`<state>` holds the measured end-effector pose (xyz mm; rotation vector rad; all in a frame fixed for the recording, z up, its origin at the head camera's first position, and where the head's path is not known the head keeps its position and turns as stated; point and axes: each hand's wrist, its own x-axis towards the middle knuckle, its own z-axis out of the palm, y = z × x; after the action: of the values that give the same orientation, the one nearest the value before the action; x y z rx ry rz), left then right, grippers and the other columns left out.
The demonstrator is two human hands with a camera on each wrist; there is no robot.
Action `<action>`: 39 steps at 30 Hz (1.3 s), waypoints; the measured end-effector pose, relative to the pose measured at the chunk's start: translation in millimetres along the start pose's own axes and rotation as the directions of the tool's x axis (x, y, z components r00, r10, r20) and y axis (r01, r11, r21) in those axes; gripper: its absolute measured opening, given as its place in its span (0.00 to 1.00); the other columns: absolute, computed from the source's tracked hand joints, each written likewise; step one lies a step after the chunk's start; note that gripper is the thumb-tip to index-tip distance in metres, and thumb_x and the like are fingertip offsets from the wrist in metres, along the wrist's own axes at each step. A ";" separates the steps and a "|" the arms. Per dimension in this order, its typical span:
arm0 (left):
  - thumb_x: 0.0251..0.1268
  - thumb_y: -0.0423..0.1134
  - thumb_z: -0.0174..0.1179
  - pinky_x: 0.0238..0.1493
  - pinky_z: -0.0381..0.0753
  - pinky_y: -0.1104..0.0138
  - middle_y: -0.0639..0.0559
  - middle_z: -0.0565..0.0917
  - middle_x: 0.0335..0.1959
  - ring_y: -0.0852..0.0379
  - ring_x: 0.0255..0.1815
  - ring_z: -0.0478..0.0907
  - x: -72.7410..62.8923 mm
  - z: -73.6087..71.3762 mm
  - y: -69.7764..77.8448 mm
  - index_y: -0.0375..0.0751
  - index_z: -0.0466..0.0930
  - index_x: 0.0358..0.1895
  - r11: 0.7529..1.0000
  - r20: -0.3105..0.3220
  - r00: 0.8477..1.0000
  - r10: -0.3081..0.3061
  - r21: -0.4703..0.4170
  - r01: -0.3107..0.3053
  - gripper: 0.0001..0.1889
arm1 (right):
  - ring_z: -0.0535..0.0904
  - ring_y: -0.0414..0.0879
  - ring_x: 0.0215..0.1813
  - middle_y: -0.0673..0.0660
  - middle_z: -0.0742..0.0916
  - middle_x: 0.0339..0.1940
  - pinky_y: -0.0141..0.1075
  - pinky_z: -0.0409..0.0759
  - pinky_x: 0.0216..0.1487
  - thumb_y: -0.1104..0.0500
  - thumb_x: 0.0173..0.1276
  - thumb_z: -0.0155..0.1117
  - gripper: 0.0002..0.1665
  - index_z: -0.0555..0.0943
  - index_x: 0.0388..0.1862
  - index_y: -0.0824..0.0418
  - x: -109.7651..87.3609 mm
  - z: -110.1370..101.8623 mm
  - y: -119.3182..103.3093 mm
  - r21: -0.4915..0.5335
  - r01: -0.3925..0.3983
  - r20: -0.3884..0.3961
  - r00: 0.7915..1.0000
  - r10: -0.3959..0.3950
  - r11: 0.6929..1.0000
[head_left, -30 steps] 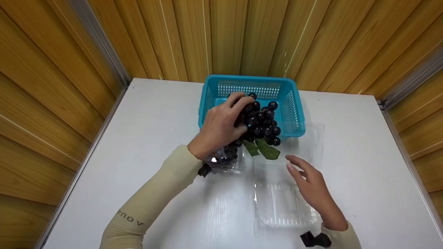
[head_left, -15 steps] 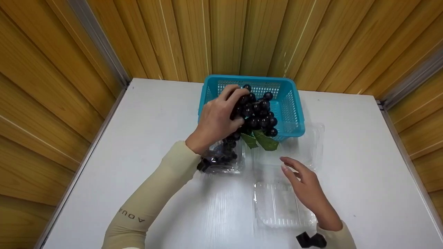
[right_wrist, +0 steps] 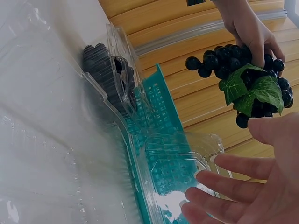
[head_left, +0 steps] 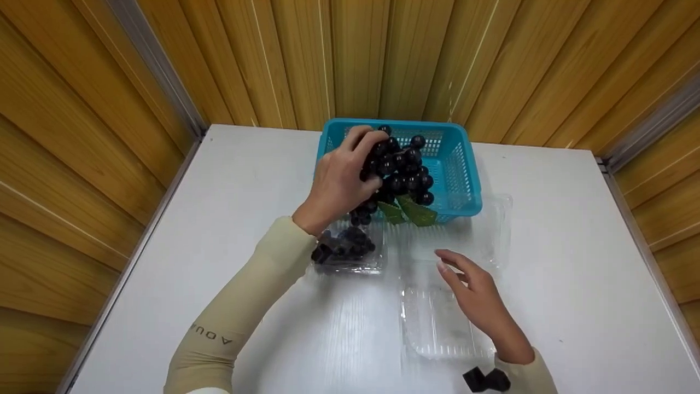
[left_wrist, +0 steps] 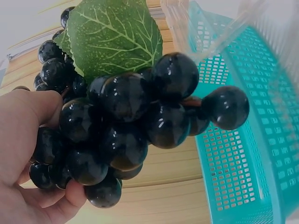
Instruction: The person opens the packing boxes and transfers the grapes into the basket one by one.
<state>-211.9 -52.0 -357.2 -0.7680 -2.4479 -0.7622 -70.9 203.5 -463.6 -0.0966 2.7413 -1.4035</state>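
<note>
My left hand (head_left: 340, 178) grips a bunch of dark, glossy grapes (head_left: 402, 169) with green leaves (head_left: 418, 212), holding it up in front of the blue basket (head_left: 474, 189). In the left wrist view the thumb and fingers curl round the grapes (left_wrist: 124, 140), beneath a large leaf (left_wrist: 114, 39). My right hand (head_left: 481, 301) hovers over an opened clear plastic clamshell (head_left: 437, 334). Its fingers are loosely extended and hold nothing. From the right wrist view, these spread fingers (right_wrist: 238, 182) appear below the bunch (right_wrist: 254, 79), apart from it.
Left of the opened clamshell stands another clear clamshell (head_left: 350, 268) with dark grapes (head_left: 353, 241) inside, partly hidden by the left forearm. The basket stands at the back of the white table (head_left: 552, 262), against wood-patterned panels (head_left: 404, 60).
My left hand and the grape bunch have moved slightly away from me and to the left. The right hand has drifted a little left.
</note>
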 end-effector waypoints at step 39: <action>0.57 0.39 0.62 0.39 0.82 0.64 0.53 0.71 0.61 0.54 0.36 0.79 28.5 14.6 -20.8 0.54 0.68 0.64 0.994 -0.030 0.994 -0.108 0.021 0.109 0.29 | 0.75 0.50 0.67 0.53 0.80 0.64 0.51 0.74 0.64 0.46 0.74 0.54 0.25 0.75 0.64 0.55 9.9 22.3 -12.6 0.066 -0.043 0.071 0.997 0.038 0.997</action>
<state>-249.7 -46.8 -359.5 -0.6151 -2.4841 -0.7788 -78.6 177.2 -466.6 -0.0843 2.6215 -1.4522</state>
